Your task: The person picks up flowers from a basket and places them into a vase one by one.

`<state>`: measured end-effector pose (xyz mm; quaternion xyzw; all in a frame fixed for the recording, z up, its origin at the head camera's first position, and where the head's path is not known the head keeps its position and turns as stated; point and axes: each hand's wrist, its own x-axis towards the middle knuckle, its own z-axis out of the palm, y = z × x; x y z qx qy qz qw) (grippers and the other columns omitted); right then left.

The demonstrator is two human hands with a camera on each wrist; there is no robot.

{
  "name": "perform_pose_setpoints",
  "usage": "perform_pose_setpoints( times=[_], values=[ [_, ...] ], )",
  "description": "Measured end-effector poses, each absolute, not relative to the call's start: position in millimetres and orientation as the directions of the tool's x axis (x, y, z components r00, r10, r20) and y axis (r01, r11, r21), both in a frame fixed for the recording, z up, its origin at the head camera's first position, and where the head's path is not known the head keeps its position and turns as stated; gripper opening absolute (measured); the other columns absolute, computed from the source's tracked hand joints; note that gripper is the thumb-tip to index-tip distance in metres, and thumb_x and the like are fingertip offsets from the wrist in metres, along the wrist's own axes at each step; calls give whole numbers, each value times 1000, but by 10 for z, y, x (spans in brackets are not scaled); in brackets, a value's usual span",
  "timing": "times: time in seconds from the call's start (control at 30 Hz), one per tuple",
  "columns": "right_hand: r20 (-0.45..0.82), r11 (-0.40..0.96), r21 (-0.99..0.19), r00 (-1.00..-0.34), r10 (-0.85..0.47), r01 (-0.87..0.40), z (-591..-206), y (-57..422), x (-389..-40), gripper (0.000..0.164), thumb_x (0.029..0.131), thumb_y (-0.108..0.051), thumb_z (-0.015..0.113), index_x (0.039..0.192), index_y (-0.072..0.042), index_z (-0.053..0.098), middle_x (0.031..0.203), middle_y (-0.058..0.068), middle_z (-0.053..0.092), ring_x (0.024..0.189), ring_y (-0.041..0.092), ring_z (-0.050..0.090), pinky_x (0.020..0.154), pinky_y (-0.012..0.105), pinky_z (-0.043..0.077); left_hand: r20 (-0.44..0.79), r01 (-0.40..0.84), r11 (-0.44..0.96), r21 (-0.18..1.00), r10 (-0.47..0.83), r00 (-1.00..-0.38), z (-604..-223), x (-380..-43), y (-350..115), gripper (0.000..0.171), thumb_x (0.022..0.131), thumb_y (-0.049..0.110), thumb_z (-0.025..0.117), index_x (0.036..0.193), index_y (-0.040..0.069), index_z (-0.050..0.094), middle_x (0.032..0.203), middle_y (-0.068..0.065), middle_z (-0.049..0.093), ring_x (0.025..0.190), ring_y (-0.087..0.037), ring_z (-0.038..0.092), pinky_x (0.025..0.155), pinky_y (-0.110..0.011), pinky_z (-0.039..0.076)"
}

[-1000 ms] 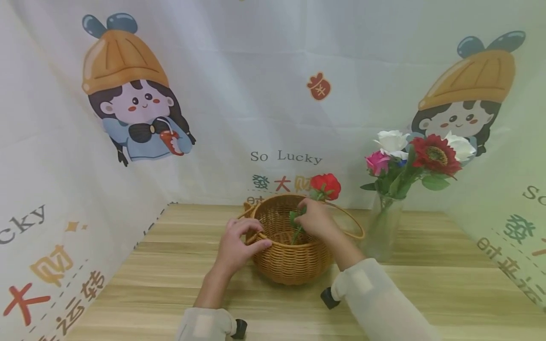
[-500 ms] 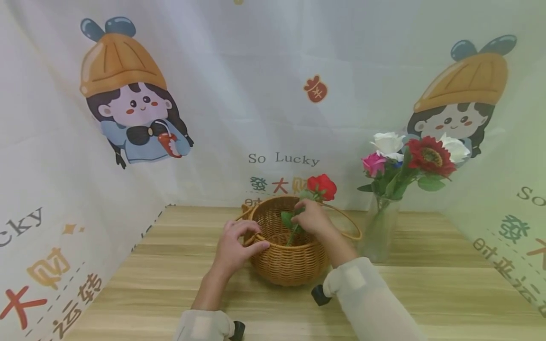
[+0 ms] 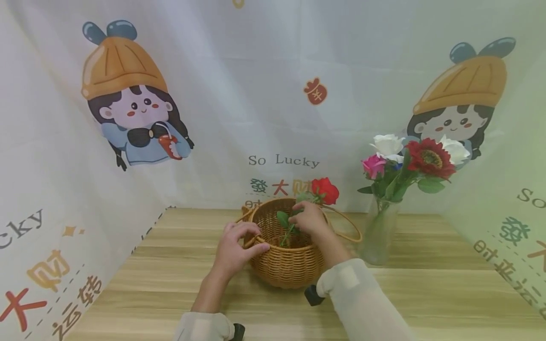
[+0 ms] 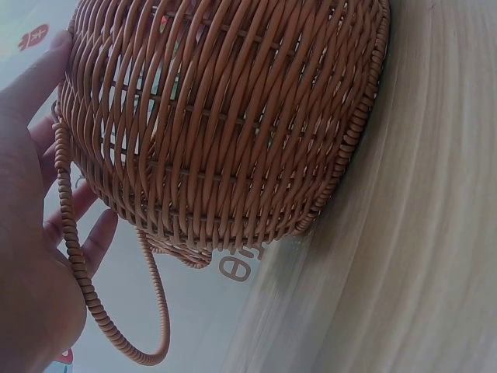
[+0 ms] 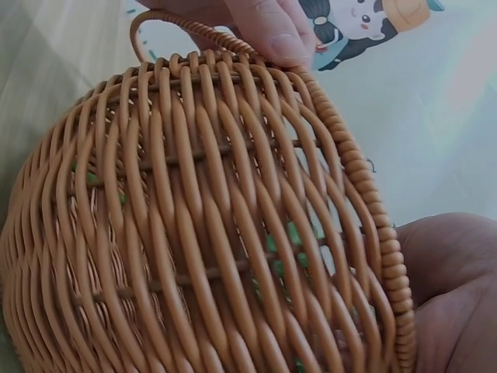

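Note:
A round brown wicker basket [image 3: 286, 267] stands on the table in the head view. My left hand [image 3: 234, 248] grips its left rim, thumb on the near side; in the left wrist view the fingers spread along the rim beside a hanging handle [image 4: 116, 334]. Over the basket's right side, my right hand [image 3: 313, 222] pinches the stem of a red rose [image 3: 326, 190]. The bloom leans right above the far rim, and the leafy stem slants down into the basket. Through the weave in the right wrist view, bits of green leaf [image 5: 287, 237] show; the fingertips are hidden there.
Right of the basket, a clear vase [image 3: 379, 237] holds white, pink and dark red flowers [image 3: 431, 158]. The basket's other handle [image 3: 351, 222] droops toward this vase. Printed cloth [image 3: 239, 94] hangs behind the wooden table [image 3: 170, 265] and at both sides.
My right hand has moved slightly left and lower with the rose, and the stem's lower end has swung left inside the basket. My left hand keeps its grip on the rim.

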<state>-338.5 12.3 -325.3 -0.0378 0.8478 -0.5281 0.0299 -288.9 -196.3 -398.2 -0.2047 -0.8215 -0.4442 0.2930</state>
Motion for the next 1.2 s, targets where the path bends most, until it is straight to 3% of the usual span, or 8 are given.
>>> perform_pose_setpoints(
  times=[0.17,0.43,0.6,0.87,1.2],
  values=[
    [-20,415,-909,-995,-96,-22,-3275,84,-3393,39,90,-4,66,127,0,55,107,14,59,86,26,59,67,34,46,674,611,514,602,83,-734,-3974,-2879,-1962,30,69,34,88,88,22,68,108,3,68,103,-17,48,88,-44,39],
    [-32,282,-959,-993,-117,-3,-3282,84,-3389,38,91,-1,63,127,2,52,112,18,60,100,31,62,88,42,49,656,592,518,618,77,-751,-3954,-2884,-1961,30,69,34,88,87,22,68,108,2,68,103,-17,47,89,-44,39],
    [-60,198,-980,-988,-145,30,-3306,79,-3417,37,92,0,62,128,3,53,116,21,61,104,34,63,89,43,50,672,612,510,604,87,-736,-3965,-2887,-1959,30,69,32,88,87,20,68,107,-3,69,101,-18,48,88,-44,37],
    [-77,239,-970,-979,-187,31,-3328,91,-3452,38,93,1,59,131,2,52,121,22,60,106,34,63,88,41,51,660,594,516,617,73,-748,-3971,-2884,-1944,30,69,33,88,87,22,68,108,5,68,102,-17,48,89,-44,39],
    [-129,258,-964,-955,-268,58,-3327,99,-3440,44,95,2,54,138,1,47,121,21,59,116,37,56,91,41,48,654,588,524,616,76,-753,-3980,-2890,-1946,30,70,35,88,88,21,68,109,-2,68,103,-18,48,88,-44,38]
  ],
)
